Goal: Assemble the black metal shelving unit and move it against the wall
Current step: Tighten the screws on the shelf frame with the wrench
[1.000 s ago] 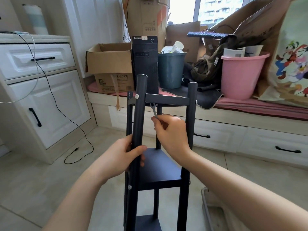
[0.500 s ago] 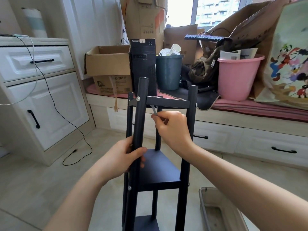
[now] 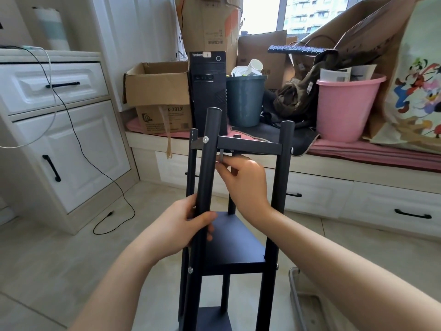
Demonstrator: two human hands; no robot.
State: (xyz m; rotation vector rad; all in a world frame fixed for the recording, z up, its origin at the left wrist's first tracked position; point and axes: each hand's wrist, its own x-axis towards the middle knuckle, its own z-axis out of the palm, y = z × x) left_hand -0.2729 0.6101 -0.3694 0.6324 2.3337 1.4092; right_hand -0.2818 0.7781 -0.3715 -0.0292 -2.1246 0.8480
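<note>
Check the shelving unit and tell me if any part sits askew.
The front left post, gripped by the left hand, leans rightward and stands higher than the other posts. The right hand holds a small wrench under the top shelf.

On the bench (image 3: 358, 163) along the far wall I see an open box (image 3: 157, 91) at its left end, then a PC tower (image 3: 208, 91), a grey bin (image 3: 245, 101) and a pink bucket (image 3: 346, 108). A white cabinet (image 3: 59, 139) stands left, 1 black cable (image 3: 95, 163) trailing to the floor.
</note>
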